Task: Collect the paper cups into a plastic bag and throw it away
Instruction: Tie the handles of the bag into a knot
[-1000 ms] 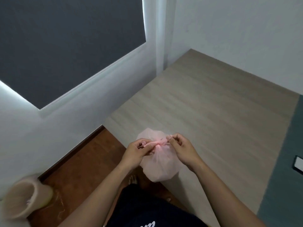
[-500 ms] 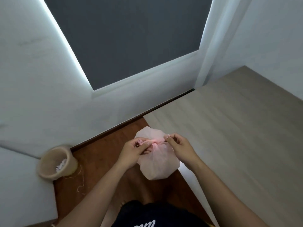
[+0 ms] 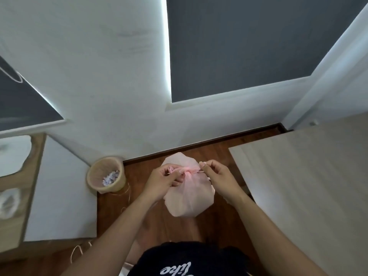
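Hands: left hand [image 3: 165, 181] and right hand [image 3: 218, 177], each pinching one twisted ear of the bag [image 3: 190, 198] at its neck, pulling apart. Bag: pink, thin, bulging, hanging in the air between both hands above the wooden floor [image 3: 209, 226]; cups not visible through the plastic. Bin [image 3: 106, 174]: tan, round, open, on the floor against the wall, left of the bag, paper scraps inside. Step, by judgement: knotting the bag shut. Next: cinch the knot, carry the bag left, drop it into the bin.

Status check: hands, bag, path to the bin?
Both hands pinching the bag neck, knotting. Bag full, held over floor. Bin left, path open.
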A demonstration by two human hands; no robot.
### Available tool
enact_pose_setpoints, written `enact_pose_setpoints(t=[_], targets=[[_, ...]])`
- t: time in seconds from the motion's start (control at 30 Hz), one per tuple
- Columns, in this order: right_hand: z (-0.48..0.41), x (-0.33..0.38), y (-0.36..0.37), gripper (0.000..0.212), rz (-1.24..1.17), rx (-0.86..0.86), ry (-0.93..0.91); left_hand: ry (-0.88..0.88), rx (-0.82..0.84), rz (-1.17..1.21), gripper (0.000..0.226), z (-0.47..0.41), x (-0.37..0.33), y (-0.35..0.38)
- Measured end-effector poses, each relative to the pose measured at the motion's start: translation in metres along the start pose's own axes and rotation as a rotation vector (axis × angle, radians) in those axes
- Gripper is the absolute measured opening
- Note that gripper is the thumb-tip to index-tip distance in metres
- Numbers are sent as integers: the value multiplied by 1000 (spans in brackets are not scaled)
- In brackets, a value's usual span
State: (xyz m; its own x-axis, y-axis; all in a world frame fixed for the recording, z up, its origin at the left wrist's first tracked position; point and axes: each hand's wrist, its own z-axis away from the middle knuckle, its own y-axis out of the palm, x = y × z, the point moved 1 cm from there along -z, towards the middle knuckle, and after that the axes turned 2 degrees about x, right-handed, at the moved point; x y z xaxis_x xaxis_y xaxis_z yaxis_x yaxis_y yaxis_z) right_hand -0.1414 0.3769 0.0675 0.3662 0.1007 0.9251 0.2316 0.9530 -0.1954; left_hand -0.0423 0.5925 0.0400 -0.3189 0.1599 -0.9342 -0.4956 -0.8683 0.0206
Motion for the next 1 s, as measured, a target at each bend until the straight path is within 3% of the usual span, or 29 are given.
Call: enact_pose_setpoints(t=[0.23, 0.43, 0.77, 1.0], targets=[[-58, 16, 94, 36, -18, 113, -21, -38, -128, 99, 20, -2, 6, -95], [-109, 23, 149, 42, -1, 258, 15, -90, -297, 169, 11, -8, 11, -150], [-193, 45, 215, 33, 43, 415, 16, -163, -455, 241, 13, -31, 9, -213], [-272, 51, 245, 46, 7, 534, 100, -232, -549, 295, 11, -85, 11, -249]])
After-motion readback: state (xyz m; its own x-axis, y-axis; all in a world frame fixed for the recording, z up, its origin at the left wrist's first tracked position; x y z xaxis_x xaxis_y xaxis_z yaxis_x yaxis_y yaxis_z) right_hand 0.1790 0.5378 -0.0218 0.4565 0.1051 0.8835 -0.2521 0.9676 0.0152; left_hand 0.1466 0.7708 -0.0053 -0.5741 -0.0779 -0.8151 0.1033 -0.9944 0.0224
